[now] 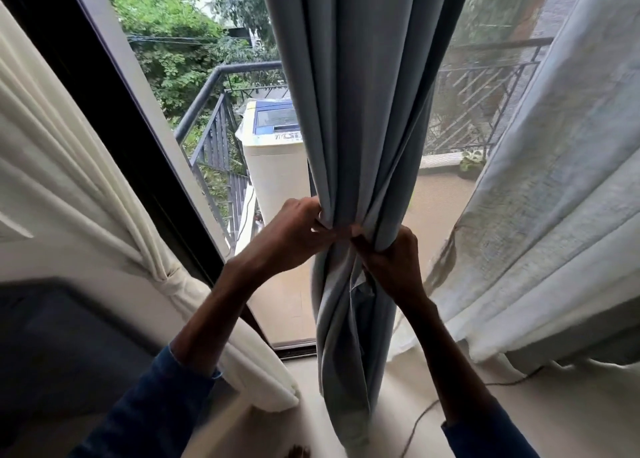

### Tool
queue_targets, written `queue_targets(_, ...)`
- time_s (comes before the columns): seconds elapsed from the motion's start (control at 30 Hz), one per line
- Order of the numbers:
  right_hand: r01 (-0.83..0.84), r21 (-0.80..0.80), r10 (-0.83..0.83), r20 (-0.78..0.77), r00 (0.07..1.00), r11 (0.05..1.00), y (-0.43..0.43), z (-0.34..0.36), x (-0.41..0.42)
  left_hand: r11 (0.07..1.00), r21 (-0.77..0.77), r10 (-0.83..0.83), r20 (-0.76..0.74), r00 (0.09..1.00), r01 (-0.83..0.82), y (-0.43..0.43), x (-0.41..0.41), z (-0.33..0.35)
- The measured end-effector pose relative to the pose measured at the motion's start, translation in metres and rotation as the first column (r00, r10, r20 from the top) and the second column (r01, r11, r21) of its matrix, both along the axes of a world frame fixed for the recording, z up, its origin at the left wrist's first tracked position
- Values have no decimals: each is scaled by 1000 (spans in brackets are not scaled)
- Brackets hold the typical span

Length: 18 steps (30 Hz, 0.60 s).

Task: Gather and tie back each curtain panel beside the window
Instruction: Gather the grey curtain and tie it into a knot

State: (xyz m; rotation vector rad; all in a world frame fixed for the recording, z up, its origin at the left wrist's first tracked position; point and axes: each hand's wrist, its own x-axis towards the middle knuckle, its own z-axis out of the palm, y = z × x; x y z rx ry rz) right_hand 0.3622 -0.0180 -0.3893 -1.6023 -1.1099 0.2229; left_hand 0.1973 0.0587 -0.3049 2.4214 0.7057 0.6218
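The blue-grey curtain (363,111) hangs in the middle of the view, in front of the window, gathered into a narrow bundle of folds at mid-height. Both hands hold it at that waist. The left hand (294,235) grips the bundle's left edge, fingers curled into the folds. The right hand (391,260) sits just beside it and slightly lower, fingers wrapped round the right side of the bundle, thumb pressed into the cloth. The two hands nearly touch at the front of the gather. Below them the cloth twists and falls loosely to the floor (571,416).

To the left, a cream curtain (69,180) is already drawn aside against the black window frame (104,111) and bound with a knot (169,284) of its own colour. To the right, a sheer white curtain (554,197) hangs loose, its hem bunched on the floor, where a thin cable (426,412) lies beside it.

Through the glass, a white washing machine (273,159) stands on a balcony next to a dark railing (214,138), with green foliage beyond. Both forearms emerge from blue sleeves (149,405).
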Motion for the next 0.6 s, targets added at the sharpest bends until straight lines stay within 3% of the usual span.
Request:
queue_targets(0.1,71,-23,-71,-8,997,997,3,-3,-4,973,140,179,33,983,-181,2,-4,-17)
queue_targets(0.23,171,-32,-171,4,985,985,5,-3,-11,850,277,459,28,888,-448,-12,-15,-25)
queue_targets(0.37,217,-19,-216,37,976,976,1,4,-24,786,405,490,52,870,-467,-51,-12,-27)
queue_targets(0.47,162,-38,-159,58,986,986,-1,1,-28,842,313,423,123,898,-440,-53,-6,-39)
queue_targets(0.53,73,-20,-71,72,995,997,-5,0,-29,929,106,332,181,926,-353,-50,-2,-45)
queue_targets(0.6,-31,-35,35,130,991,999,-9,1,-29,949,-92,314,241,918,-300,-53,1,-47)
